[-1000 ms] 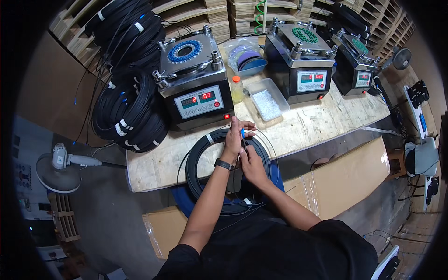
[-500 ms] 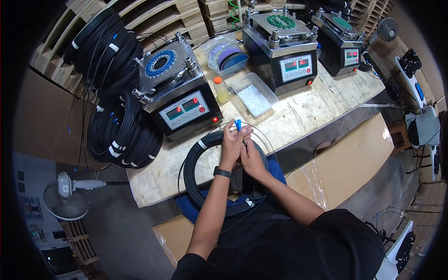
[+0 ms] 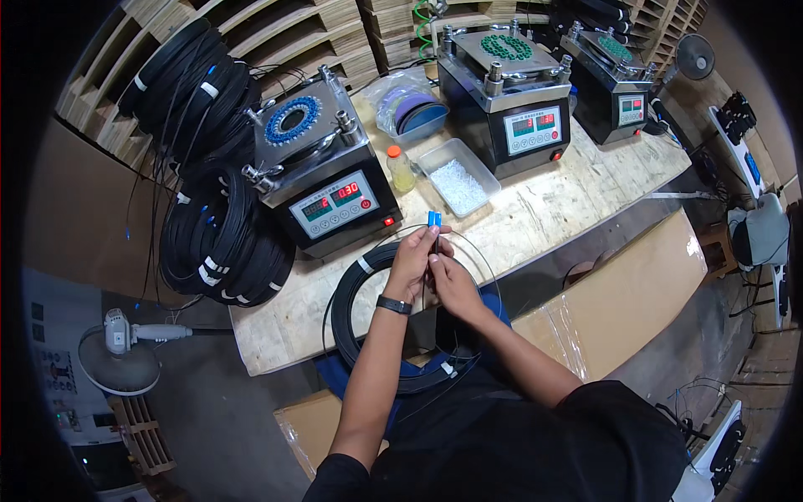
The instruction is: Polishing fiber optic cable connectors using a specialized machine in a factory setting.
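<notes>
Blue-tipped fibre-optic connectors (image 3: pixel 434 218), apparently two side by side, stick up from the fingertips of my left hand (image 3: pixel 410 263). That hand is closed in a pinch around them. My right hand (image 3: pixel 457 286) is just below and to the right, its thumb and fingers closed on the thin black cable (image 3: pixel 437 248) under the connectors. Beneath both hands lies a large coil of black cable (image 3: pixel 343 314) with white tape bands, partly over the table's front edge and my lap. My fingers hide part of the cable.
Behind the hands stand a polishing machine (image 3: pixel 322 184) with a ring of blue connectors, a second machine (image 3: pixel 510 100) and a third (image 3: pixel 615 88). A tray of white pieces (image 3: pixel 458 180), an orange-capped bottle (image 3: pixel 401 171) and stacked cable coils (image 3: pixel 222 230) are nearby. Cardboard (image 3: pixel 615 293) borders the right.
My hands have shifted slightly, and the blue ends now sit side by side, where one showed before. My right fingers have moved down the cable. The nearer machines' displays have changed.
</notes>
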Available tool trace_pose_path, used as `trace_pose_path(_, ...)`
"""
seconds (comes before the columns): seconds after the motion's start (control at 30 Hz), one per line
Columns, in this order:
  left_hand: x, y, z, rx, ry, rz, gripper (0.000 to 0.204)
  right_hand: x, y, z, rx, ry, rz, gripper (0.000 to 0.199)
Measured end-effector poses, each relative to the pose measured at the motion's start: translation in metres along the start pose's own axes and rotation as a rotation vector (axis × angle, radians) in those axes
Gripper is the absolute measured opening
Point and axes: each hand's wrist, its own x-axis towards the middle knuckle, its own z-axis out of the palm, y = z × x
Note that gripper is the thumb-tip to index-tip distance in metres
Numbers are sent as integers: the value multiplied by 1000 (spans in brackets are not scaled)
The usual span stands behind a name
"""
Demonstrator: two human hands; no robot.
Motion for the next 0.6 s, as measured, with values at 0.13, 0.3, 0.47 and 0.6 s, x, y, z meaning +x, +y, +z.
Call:
trace_pose_path(0.13,17,17,-7,104,80,48,30,-1,-63,-39,-667,-13,-47,30)
trace_pose_path(0.3,39,19,-9,623,125,218,29,19,-16,-48,-895,278,-346,43)
trace_pose_path(0.47,39,4,-13,872,108,292,32,3,5,-47,-716,368,-260,60)
trace_pose_path(0.6,43,-11,-17,1050,150,652,30,-2,-1,-63,-674,204,-69,40)
